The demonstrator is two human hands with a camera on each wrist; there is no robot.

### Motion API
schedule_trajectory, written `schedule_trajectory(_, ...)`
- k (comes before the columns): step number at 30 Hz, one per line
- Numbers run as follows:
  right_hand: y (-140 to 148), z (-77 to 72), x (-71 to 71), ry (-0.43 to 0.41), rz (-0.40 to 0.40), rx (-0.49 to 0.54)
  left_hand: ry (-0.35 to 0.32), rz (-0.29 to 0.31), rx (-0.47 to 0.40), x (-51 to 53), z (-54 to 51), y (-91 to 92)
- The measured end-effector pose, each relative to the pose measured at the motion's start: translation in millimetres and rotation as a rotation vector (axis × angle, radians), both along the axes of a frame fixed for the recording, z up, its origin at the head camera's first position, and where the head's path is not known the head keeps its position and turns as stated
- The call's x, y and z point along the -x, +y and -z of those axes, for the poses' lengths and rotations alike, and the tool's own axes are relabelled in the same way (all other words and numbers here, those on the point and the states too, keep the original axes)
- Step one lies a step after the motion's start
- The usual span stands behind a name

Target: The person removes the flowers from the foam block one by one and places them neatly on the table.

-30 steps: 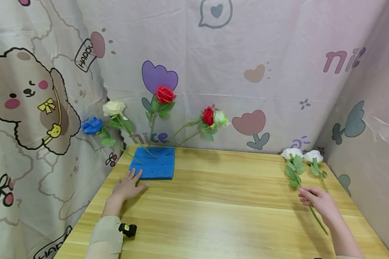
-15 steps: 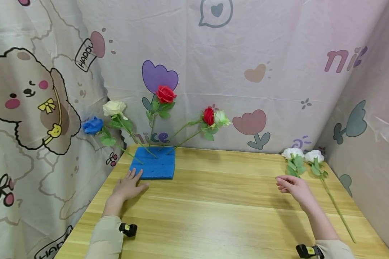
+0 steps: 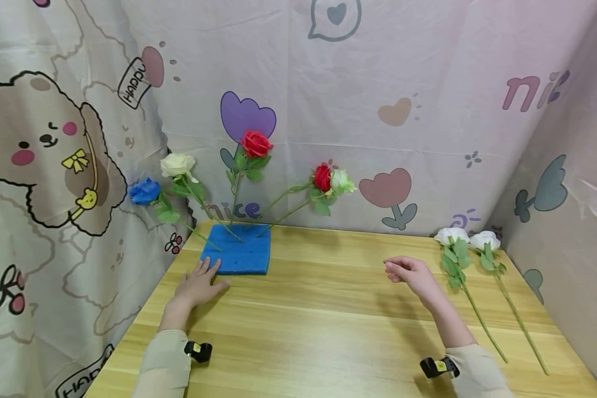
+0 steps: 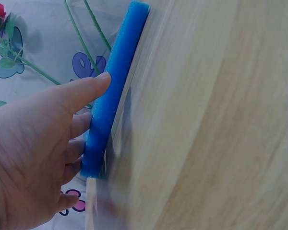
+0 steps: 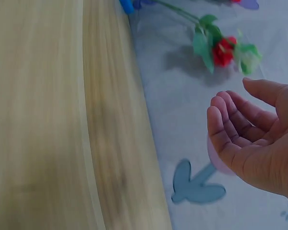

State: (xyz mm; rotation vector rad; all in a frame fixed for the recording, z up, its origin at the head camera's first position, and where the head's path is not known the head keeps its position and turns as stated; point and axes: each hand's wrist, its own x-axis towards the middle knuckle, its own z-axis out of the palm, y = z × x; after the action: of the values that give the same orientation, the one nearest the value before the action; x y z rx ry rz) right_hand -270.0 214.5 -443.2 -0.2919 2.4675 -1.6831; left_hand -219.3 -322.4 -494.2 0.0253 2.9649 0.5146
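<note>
At the left hand (image 3: 196,288) the block (image 3: 251,255) is blue, with blue, cream, red and greenish roses (image 3: 256,144) beyond it before a tulip-printed pale curtain (image 3: 323,99), and white roses (image 3: 451,236) right of the right hand (image 3: 414,276) on yellowish, wood-grained tabletop (image 3: 303,342).

We count seven roses (image 3: 256,143): five sit in one blue foam block (image 3: 251,257) at the left hand (image 3: 197,287), namely two red roses (image 3: 322,177), one blue rose (image 3: 146,191), one cream rose (image 3: 177,165), one greenish-white rose (image 3: 342,182); two white roses (image 3: 451,236) lie right of the right hand (image 3: 413,275). We get two hands, two black wrist cameras (image 3: 198,351), one behind each, one wooden table (image 3: 328,331).
</note>
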Motion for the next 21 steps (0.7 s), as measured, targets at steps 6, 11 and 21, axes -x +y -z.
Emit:
schedule_trajectory(6,-35.2,2.9,5.5,-0.008,-0.063,0.072,0.005,0.001,0.005,-0.1,-0.4,0.2)
schedule_trajectory(11,-62.6,6.3,11.1,-0.014,-0.084,0.146,0.010,-0.002,0.009,-0.1,-0.7,1.1)
schedule_trajectory(21,-119.2,15.4,24.3,-0.078,-0.084,0.321,0.009,-0.006,0.017,-0.9,-2.2,1.8)
